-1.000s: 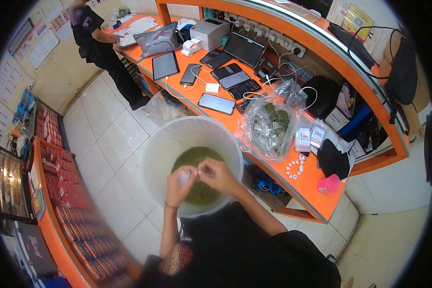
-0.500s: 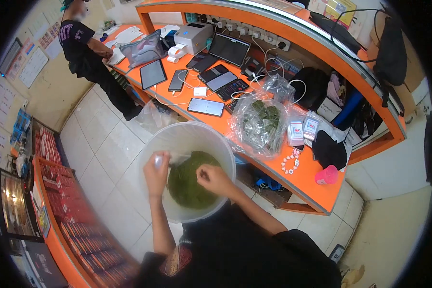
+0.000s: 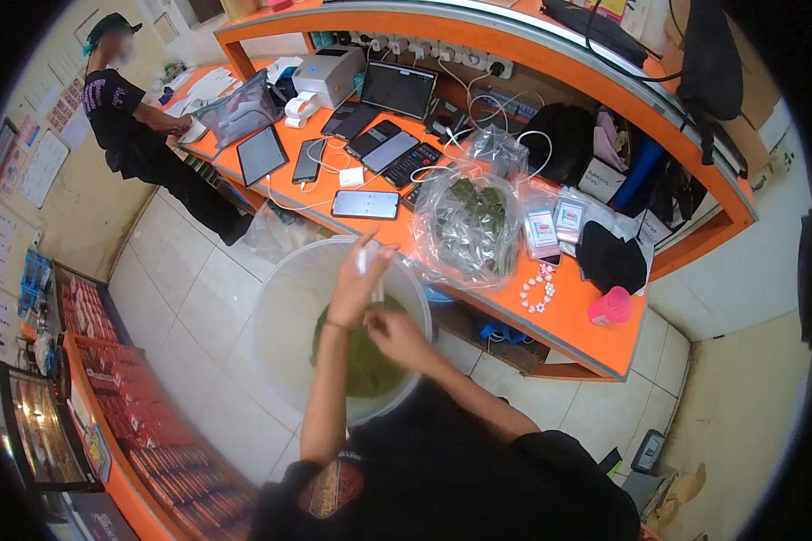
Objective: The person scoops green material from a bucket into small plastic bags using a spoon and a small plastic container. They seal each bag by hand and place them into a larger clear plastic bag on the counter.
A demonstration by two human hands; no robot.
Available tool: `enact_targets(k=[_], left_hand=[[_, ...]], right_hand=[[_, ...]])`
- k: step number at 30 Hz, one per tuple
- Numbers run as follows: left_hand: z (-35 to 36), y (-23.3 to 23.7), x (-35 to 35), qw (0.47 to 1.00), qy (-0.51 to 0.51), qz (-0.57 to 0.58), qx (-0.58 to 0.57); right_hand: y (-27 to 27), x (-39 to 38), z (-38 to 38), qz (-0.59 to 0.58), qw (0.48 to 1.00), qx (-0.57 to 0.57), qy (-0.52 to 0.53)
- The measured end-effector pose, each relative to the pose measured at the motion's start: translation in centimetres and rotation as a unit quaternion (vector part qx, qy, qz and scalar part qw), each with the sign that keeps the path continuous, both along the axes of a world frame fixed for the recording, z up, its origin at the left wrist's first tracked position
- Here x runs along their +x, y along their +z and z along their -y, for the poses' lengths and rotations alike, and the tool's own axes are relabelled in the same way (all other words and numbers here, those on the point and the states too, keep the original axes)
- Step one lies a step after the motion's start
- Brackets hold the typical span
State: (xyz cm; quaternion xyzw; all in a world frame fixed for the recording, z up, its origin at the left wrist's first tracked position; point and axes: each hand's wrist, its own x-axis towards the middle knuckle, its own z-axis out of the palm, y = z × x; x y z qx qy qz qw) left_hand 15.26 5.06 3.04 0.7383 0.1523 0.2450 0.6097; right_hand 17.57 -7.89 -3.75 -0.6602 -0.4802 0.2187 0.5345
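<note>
A large translucent white bucket [image 3: 275, 316] stands in front of me, with a heap of fine green leafy material [image 3: 370, 361] at its bottom. Over its far rim, my left hand [image 3: 356, 284] is closed around a small whitish see-through plastic thing, whose kind I cannot make out. Just below, my right hand [image 3: 397, 338] hovers above the green material with its fingers pinched together. Whatever may be between those fingertips is hidden. The two hands are close to each other.
An orange counter [image 3: 568, 338] carries a clear plastic bag [image 3: 465, 225] of green leaves, a phone [image 3: 364, 205], a tablet [image 3: 262, 155], cables, a bead bracelet [image 3: 539, 288] and a pink cup [image 3: 611, 307]. A co-worker [image 3: 117, 117] stands at its far left end. Stocked shelves [image 3: 144, 406] line the left.
My left hand has risen and moved right, toward the far rim, with the whitish plastic thing in it. The right hand stays low over the green material. My view has shifted slightly.
</note>
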Motion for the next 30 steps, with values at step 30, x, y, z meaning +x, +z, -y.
enact_targets(k=[30], left_hand=[[0.5, -7.4, -14.1, 0.946, 0.308, -0.029, -0.102]], right_hand=[[0.4, -0.1, -1.3, -0.295, 0.954, -0.037, -0.022]])
